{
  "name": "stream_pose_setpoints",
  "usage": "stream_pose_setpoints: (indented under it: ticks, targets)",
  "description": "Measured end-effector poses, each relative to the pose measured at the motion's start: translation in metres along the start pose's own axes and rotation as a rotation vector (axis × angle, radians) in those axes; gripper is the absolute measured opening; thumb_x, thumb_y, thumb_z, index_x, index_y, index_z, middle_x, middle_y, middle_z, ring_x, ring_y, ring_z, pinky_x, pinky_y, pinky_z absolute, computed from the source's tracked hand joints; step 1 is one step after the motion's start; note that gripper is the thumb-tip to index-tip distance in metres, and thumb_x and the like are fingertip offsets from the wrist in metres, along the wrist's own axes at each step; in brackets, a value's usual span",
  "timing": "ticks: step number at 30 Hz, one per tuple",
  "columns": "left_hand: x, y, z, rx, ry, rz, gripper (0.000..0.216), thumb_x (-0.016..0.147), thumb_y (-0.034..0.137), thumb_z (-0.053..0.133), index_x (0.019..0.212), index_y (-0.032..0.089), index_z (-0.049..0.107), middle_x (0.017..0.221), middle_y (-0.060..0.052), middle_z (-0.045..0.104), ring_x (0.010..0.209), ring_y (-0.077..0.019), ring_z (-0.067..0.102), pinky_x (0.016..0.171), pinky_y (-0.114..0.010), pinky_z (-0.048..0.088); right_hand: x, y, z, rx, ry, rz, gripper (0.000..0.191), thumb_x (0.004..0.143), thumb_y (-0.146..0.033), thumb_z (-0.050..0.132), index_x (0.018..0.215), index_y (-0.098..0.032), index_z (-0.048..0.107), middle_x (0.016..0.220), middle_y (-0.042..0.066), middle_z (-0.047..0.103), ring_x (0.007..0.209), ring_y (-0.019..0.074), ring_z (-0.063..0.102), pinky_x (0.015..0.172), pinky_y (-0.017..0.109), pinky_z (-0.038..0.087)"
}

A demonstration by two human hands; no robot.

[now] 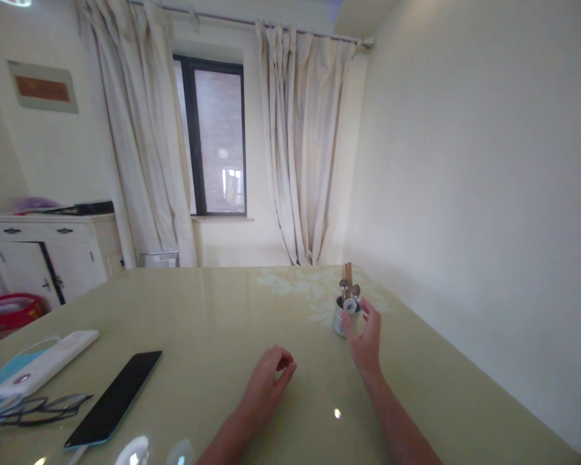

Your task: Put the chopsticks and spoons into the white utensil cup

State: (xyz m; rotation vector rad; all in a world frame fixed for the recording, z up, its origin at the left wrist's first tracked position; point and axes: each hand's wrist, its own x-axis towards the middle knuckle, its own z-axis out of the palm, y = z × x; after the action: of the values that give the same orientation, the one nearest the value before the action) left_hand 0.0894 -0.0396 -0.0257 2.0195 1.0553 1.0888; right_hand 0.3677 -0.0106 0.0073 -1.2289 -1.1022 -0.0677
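Observation:
My right hand is stretched out over the pale green glossy table, fingers apart, right beside a small white utensil holder. The holder stands upright with wooden chopsticks and metal spoons sticking out of it. I cannot tell if my fingers touch it. My left hand rests on the table nearer to me, fingers curled loosely inward, with nothing visible in them.
A black phone, a white power bank, glasses and a blue packet lie at the near left. A white cabinet and red basket stand left. Curtained window behind; wall along the table's right side.

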Motion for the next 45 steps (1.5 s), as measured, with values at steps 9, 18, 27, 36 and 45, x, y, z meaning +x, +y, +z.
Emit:
stream_pose_setpoints:
  ticks: [9, 18, 27, 36, 45]
  targets:
    - [-0.005, -0.015, 0.009, 0.259, -0.233, 0.221, 0.048, 0.091, 0.011, 0.045, 0.133, 0.020, 0.067, 0.127, -0.012, 0.074, 0.115, -0.0242, 0.068, 0.103, -0.038, 0.056, -0.080, -0.088, 0.032, 0.250, -0.984, -0.341, 0.055, 0.108, -0.066, 0.041, 0.121, -0.023, 0.073, 0.106, 0.010, 0.077, 0.098, 0.0264, 0.071, 0.090, 0.038, 0.055]
    - [-0.007, -0.016, 0.014, 0.390, -0.087, 0.368, 0.080, 0.079, -0.004, 0.043, 0.155, 0.021, 0.050, 0.151, -0.012, 0.064, 0.142, -0.0259, 0.057, 0.121, -0.051, 0.048, -0.066, -0.072, 0.030, 0.100, -0.721, -0.371, 0.034, 0.109, -0.047, 0.052, 0.126, -0.025, 0.070, 0.120, 0.010, 0.074, 0.112, 0.0289, 0.066, 0.102, 0.043, 0.050]
    - [-0.002, -0.006, -0.004, 0.280, 0.132, 0.193, 0.058, 0.092, 0.003, 0.042, 0.144, 0.023, 0.057, 0.137, -0.011, 0.068, 0.129, -0.0240, 0.064, 0.115, -0.049, 0.051, -0.008, 0.008, 0.019, -0.172, 0.137, -0.028, 0.087, 0.080, -0.073, 0.075, 0.138, -0.011, 0.055, 0.125, 0.022, 0.061, 0.115, 0.0403, 0.055, 0.104, 0.059, 0.044]
    - [-0.004, 0.000, 0.001, 0.263, 0.100, 0.192, 0.047, 0.093, 0.006, 0.043, 0.134, 0.022, 0.061, 0.120, -0.010, 0.072, 0.108, -0.0228, 0.070, 0.101, -0.045, 0.057, -0.004, 0.048, 0.025, -0.044, -0.006, 0.249, 0.091, 0.064, -0.060, 0.080, 0.138, -0.013, 0.055, 0.136, 0.024, 0.066, 0.126, 0.0441, 0.061, 0.109, 0.057, 0.046]
    - [-0.003, -0.002, 0.004, 0.273, 0.120, 0.221, 0.046, 0.096, 0.008, 0.040, 0.137, 0.022, 0.057, 0.116, -0.009, 0.073, 0.106, -0.0225, 0.070, 0.098, -0.045, 0.058, -0.011, 0.038, 0.020, 0.025, -0.066, 0.308, 0.087, 0.067, -0.055, 0.081, 0.139, -0.015, 0.054, 0.130, 0.020, 0.069, 0.120, 0.0386, 0.067, 0.104, 0.051, 0.053]
